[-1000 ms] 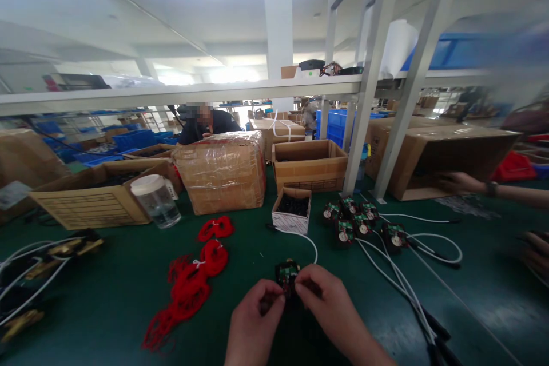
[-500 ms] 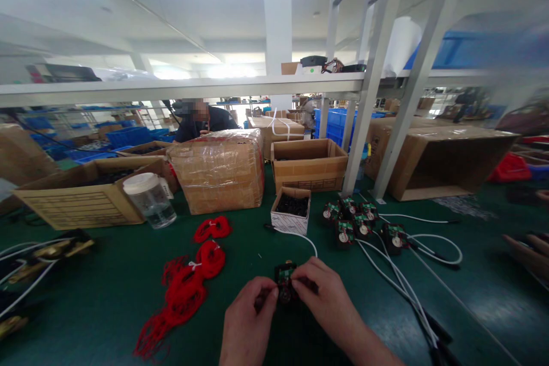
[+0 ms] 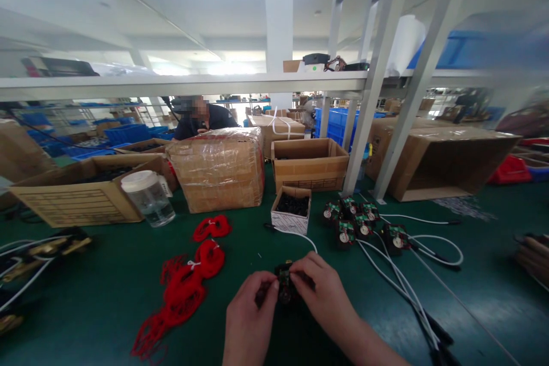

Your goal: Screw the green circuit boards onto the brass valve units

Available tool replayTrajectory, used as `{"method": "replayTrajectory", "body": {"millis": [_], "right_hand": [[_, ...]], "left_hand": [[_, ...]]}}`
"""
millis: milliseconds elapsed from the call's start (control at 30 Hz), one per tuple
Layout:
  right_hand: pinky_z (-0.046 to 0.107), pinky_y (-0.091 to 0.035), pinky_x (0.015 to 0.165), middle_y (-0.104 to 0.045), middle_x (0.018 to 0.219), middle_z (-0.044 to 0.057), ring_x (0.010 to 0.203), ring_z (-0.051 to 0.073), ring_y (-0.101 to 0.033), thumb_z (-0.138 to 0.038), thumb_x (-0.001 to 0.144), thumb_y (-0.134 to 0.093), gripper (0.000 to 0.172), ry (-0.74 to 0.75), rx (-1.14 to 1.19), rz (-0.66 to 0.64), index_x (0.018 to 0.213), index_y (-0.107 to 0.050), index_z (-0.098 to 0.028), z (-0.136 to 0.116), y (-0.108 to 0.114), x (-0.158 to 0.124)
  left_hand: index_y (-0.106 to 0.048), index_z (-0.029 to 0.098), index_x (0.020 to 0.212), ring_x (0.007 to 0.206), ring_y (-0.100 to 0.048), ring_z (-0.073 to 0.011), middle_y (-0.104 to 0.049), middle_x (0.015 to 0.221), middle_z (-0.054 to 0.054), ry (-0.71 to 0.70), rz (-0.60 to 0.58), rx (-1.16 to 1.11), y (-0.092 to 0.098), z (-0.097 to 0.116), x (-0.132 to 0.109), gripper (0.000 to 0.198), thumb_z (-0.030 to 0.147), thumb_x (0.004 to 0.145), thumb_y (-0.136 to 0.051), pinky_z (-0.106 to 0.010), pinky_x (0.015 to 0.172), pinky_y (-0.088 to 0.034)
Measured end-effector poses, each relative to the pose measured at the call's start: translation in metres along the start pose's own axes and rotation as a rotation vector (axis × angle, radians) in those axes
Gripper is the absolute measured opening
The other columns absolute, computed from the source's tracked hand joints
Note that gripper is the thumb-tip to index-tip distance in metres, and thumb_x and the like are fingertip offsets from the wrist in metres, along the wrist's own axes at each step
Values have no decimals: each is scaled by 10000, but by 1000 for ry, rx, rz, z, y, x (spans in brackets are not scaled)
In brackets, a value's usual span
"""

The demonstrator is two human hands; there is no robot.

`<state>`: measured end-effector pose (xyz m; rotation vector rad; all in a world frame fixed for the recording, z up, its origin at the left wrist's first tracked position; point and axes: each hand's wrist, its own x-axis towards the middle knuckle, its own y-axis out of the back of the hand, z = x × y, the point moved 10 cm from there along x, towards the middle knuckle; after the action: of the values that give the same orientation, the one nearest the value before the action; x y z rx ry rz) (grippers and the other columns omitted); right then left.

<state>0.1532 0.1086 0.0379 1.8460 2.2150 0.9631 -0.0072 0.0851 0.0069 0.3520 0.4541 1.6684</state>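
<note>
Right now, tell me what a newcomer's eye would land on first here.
Probably the bright red bundles of strands, lying on the green table to the left of the person's hands. Next, the left hand and right hand, fingertips at a small dark unit low in the middle. Behind, a large taped box stands right of a clear jug.

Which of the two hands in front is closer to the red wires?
The left one. The left hand is just to the right of the red wires, not touching them. The right hand is farther right, across the small circuit board.
</note>
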Motion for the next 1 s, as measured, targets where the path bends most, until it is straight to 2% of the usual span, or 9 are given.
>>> {"method": "replayTrajectory", "body": {"millis": [233, 600, 800, 1000], "right_hand": [[284, -482, 781, -586, 957, 29, 838, 169, -595, -85, 938, -560, 171, 55, -178, -22, 955, -667, -218, -4, -6, 4], [326, -495, 756, -581, 945, 46, 830, 204, -586, -80, 953, -524, 185, 119, -454, -55, 1010, -638, -215, -13, -14, 7], [329, -485, 745, -576, 936, 49, 829, 209, -577, -82, 954, -527, 151, 121, -506, -86, 960, -622, -198, -14, -18, 9], [328, -476, 758, -567, 936, 46, 834, 204, -570, -83, 959, -528, 145, 107, -498, -81, 928, -613, -197, -14, -20, 9]], "left_hand": [[-670, 247, 932, 860, -688, -220, -739, 915, -25, 60, -67, 12, -6, -5, 7, 192, 366, 879, -527, -309, 788, -502], [-620, 255, 890, 815, -673, -194, -706, 887, -10, -20, -57, 143, -7, 2, 5, 148, 300, 888, -479, -313, 771, -498], [-618, 258, 892, 818, -678, -193, -710, 890, -9, -6, -74, 140, -8, 1, 7, 147, 310, 894, -481, -308, 762, -504], [-627, 255, 889, 820, -676, -204, -710, 884, -16, -5, -36, 152, -3, 0, 9, 138, 312, 882, -501, -313, 755, -510]]}}
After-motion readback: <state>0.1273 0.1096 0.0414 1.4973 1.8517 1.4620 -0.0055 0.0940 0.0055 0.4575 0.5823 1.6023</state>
